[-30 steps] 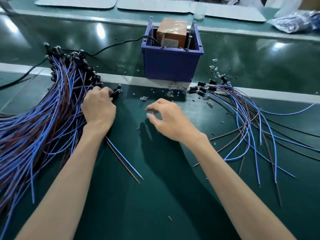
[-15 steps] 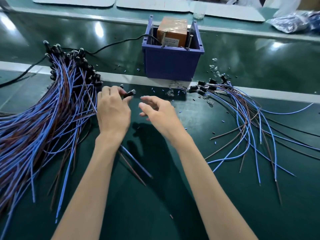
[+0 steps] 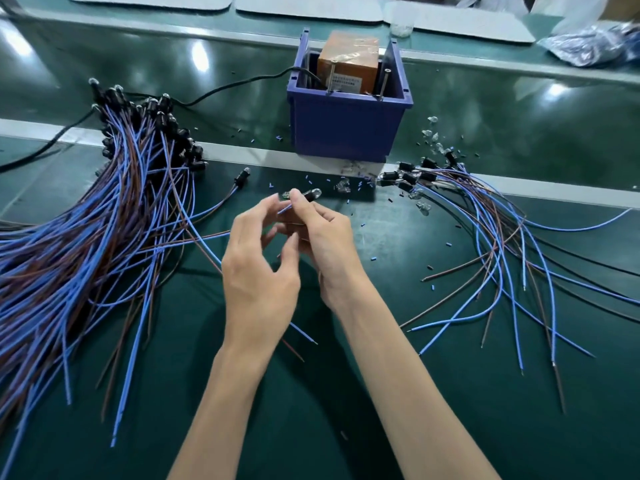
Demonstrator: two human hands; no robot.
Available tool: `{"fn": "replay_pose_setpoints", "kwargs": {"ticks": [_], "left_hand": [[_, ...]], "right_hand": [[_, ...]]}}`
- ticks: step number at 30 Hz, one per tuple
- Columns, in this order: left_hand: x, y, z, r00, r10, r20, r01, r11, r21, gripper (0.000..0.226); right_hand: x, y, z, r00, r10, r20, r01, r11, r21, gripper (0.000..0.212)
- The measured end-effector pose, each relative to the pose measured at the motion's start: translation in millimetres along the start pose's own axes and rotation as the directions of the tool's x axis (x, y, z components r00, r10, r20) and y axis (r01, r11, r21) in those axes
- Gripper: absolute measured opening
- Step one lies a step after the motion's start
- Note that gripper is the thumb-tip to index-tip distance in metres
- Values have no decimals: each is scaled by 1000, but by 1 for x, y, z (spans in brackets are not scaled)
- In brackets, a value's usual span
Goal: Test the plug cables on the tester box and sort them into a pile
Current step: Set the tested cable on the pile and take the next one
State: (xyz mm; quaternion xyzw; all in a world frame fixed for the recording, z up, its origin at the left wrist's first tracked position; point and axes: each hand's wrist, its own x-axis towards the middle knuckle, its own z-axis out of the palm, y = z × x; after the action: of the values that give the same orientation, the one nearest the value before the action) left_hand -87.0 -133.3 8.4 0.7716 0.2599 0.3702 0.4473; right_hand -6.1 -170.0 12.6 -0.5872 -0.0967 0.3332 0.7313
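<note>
Glossy green bench [image 3: 485, 427] crossed by a pale strip [image 3: 249, 156], lamp glare [image 3: 199, 60] beyond

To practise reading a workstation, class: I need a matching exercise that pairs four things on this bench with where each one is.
Things: 1 big cable bundle; 2 small cable pile; 3 blue box; 4 single plug cable.
Places: A pinched in fingers; B right side; C far middle; D left side.
Pairs: 1-D, 2-B, 3-C, 4-A.
</note>
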Motion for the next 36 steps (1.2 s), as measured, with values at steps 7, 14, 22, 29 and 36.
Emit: {"fn": "replay_pose_setpoints", "kwargs": {"ticks": [7,14,22,29,36], "left_hand": [[-12,-14,-28,951,-310,11,305,928,-216,42],[24,-17,-24,816,-578,21,465,634,-618,20],[38,-21,-12,798,-603,-24,504,688,-522,37],[8,-18,3,898,-412,158,435,886,-160,75],[-23,-8,0,868,-386,313,441,888,-130,33]], "right_hand": [[-7,-8,-1,1000,-28,5,29,997,-72,36],[-9,-7,4,999,-34,-6,35,971,234,39],[-2,-39,-51,958,-167,-233,215,957,196,23],[-13,-32,-69,961,-175,-213,174,985,-21,28],[-30,-22,-70,985,7,-174,-9,1000,-9,42]]}}
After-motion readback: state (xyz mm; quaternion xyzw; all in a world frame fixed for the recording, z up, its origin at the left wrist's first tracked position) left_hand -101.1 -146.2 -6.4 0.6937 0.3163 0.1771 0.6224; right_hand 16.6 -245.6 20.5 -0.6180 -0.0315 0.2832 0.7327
